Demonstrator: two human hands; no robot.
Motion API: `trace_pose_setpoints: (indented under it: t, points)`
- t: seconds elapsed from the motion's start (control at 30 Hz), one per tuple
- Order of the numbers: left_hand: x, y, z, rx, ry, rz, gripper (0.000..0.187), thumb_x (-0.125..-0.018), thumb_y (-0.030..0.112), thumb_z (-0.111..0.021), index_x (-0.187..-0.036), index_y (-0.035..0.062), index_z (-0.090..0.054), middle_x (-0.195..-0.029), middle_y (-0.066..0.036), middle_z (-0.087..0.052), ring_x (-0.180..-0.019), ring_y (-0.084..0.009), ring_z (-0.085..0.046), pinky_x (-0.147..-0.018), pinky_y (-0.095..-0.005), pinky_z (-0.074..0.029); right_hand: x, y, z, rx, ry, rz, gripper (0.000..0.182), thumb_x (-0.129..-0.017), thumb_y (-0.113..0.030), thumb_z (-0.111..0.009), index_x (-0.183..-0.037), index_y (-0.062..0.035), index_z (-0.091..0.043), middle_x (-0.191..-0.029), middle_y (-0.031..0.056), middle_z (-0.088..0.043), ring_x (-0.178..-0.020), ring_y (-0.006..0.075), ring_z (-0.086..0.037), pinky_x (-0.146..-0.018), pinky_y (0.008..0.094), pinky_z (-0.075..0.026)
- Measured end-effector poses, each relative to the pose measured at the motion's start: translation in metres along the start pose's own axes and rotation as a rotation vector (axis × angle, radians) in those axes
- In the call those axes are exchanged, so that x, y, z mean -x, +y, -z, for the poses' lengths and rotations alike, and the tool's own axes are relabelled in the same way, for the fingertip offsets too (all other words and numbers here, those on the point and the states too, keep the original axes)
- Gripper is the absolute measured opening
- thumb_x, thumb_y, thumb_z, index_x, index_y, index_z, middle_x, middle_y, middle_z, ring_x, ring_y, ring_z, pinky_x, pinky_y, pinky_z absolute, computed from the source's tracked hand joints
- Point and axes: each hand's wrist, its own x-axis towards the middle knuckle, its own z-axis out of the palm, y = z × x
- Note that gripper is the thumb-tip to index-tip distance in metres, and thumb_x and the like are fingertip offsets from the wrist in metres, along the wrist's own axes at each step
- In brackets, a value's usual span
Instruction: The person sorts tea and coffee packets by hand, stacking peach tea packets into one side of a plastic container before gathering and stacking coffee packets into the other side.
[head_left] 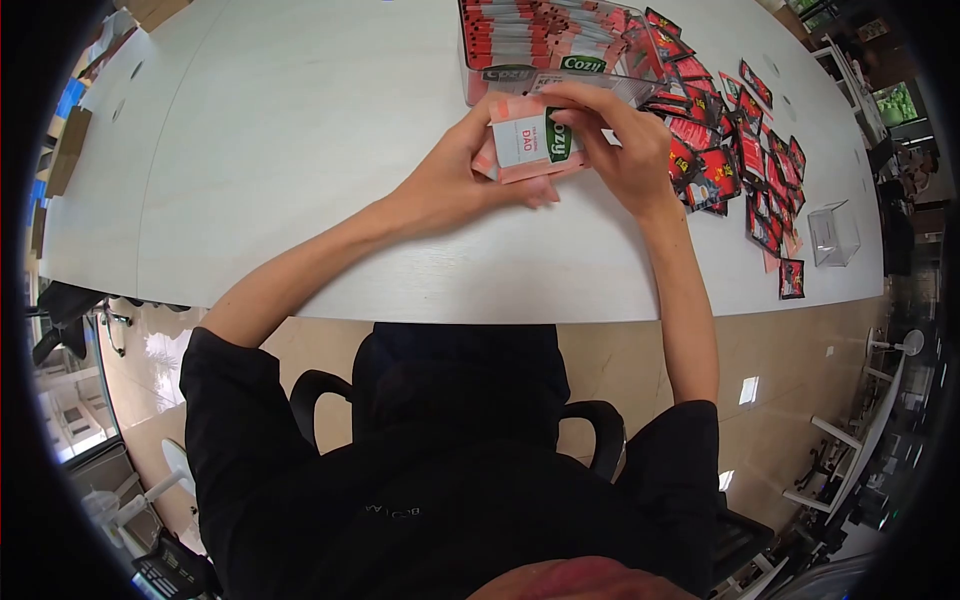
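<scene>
A small bundle of pink-and-white Cozy sachets (522, 142) is held just above the table, close to its near side. My left hand (462, 168) grips the bundle from the left and below, thumb along the lower edge. At the bundle's upper right, my right hand (632, 150) has its fingers bent over the top edge and touching the green Cozy label. Right behind the hands stands a clear plastic box (640, 90), filled with rows of red and pink sachets (505, 35) standing on edge.
Many red-and-black sachets (715, 165) lie scattered in a heap to the right of the box. A small clear container (833, 236) stands near the table's right edge. The white table (290, 130) stretches to the left. A black chair armrest (322, 395) is below.
</scene>
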Motion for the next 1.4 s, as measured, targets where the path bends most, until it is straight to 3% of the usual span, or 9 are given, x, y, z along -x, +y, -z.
trace_pose_setpoints:
  t: [0.2, 0.3, 0.6, 0.77, 0.93, 0.97, 1.17, 1.33, 1.4]
  points:
    - [0.0, 0.011, -0.007, -0.044, 0.084, 0.027, 0.042, -0.099, 0.006, -0.057, -0.136, 0.0041, -0.036, -0.114, -0.012, -0.065, -0.096, -0.0202, -0.07, -0.082, -0.0311, -0.058, 0.004, 0.008, 0.013, -0.077, 0.193, -0.116, 0.019, -0.088, 0.002, -0.067, -0.105, -0.0056, -0.063, -0.088, 0.0048, -0.075, -0.065, 0.014, -0.071, -0.05, 0.0254, -0.054]
    - [0.0, 0.006, -0.007, -0.064, 0.114, -0.003, 0.045, -0.102, 0.009, -0.053, -0.141, 0.0046, -0.033, -0.114, -0.011, -0.065, -0.095, -0.0196, -0.069, -0.082, -0.0317, -0.058, 0.007, 0.013, 0.026, -0.085, 0.19, -0.28, 0.015, -0.087, 0.003, -0.067, -0.1, -0.0042, -0.064, -0.074, 0.0009, -0.071, -0.045, 0.0067, -0.058, -0.037, 0.0216, -0.04]
    - [-0.001, -0.004, -0.003, -0.266, 0.133, -0.009, 0.05, -0.097, 0.008, -0.058, -0.142, 0.0088, -0.034, -0.114, -0.014, -0.066, -0.098, -0.0187, -0.067, -0.082, -0.0346, -0.055, -0.004, 0.009, 0.023, 0.055, -0.001, 0.068, 0.025, -0.078, -0.001, -0.074, -0.101, -0.0102, -0.074, -0.081, 0.0011, -0.068, -0.067, 0.0121, -0.067, -0.053, 0.0252, -0.053]
    - [-0.002, -0.003, -0.002, -0.388, 0.243, -0.115, 0.039, -0.097, 0.009, -0.059, -0.132, 0.0056, -0.042, -0.11, -0.013, -0.067, -0.094, -0.0173, -0.068, -0.08, -0.0329, -0.056, -0.004, 0.004, 0.02, 0.043, -0.032, -0.028, 0.027, -0.079, 0.0, -0.073, -0.105, -0.0097, -0.073, -0.084, 0.0023, -0.069, -0.071, 0.0137, -0.069, -0.057, 0.0267, -0.056]
    - [-0.003, 0.005, 0.004, -0.061, 0.315, -0.078, 0.034, -0.104, 0.028, -0.054, -0.122, 0.0, -0.048, -0.104, -0.009, -0.068, -0.085, -0.012, -0.067, -0.074, -0.0258, -0.054, -0.003, 0.005, 0.027, 0.08, -0.004, -0.094, 0.025, -0.083, 0.002, -0.07, -0.106, -0.0077, -0.07, -0.086, 0.0042, -0.07, -0.075, 0.0148, -0.071, -0.06, 0.0258, -0.056]
    - [-0.003, 0.006, 0.005, -0.061, 0.318, -0.042, 0.041, -0.105, 0.036, -0.05, -0.125, 0.001, -0.049, -0.106, -0.007, -0.067, -0.09, -0.0099, -0.062, -0.081, -0.0253, -0.05, -0.002, 0.008, 0.026, 0.065, 0.031, -0.094, 0.025, -0.085, 0.003, -0.067, -0.108, -0.0073, -0.069, -0.087, 0.0045, -0.07, -0.074, 0.015, -0.07, -0.059, 0.0259, -0.055]
    - [-0.005, -0.004, 0.009, -0.108, 0.169, -0.08, 0.041, -0.107, 0.035, -0.046, -0.13, 0.0024, -0.053, -0.12, -0.004, -0.063, -0.11, -0.0089, -0.053, -0.099, -0.0263, -0.04, 0.003, 0.015, 0.017, 0.006, 0.036, -0.119, 0.037, -0.09, 0.004, -0.062, -0.124, -0.0099, -0.061, -0.088, 0.006, -0.069, -0.069, 0.0155, -0.067, -0.057, 0.0295, -0.052]
    - [-0.004, 0.0, 0.007, -0.051, 0.12, -0.013, 0.038, -0.106, 0.031, -0.047, -0.13, 0.0019, -0.054, -0.119, -0.004, -0.062, -0.107, -0.009, -0.054, -0.098, -0.0263, -0.04, 0.001, 0.009, 0.01, -0.111, -0.008, -0.092, 0.054, -0.089, 0.005, -0.063, -0.138, -0.0161, -0.052, -0.086, 0.0066, -0.067, -0.069, 0.0162, -0.066, -0.056, 0.031, -0.052]
    - [-0.005, 0.002, 0.011, -0.054, 0.078, 0.005, 0.037, -0.106, 0.029, -0.047, -0.13, 0.002, -0.055, -0.119, -0.003, -0.062, -0.107, -0.0092, -0.054, -0.098, -0.0263, -0.04, 0.0, 0.003, 0.008, -0.148, 0.031, -0.106, 0.053, -0.087, 0.007, -0.063, -0.134, -0.0155, -0.057, -0.085, 0.0062, -0.066, -0.07, 0.0167, -0.066, -0.057, 0.0312, -0.052]
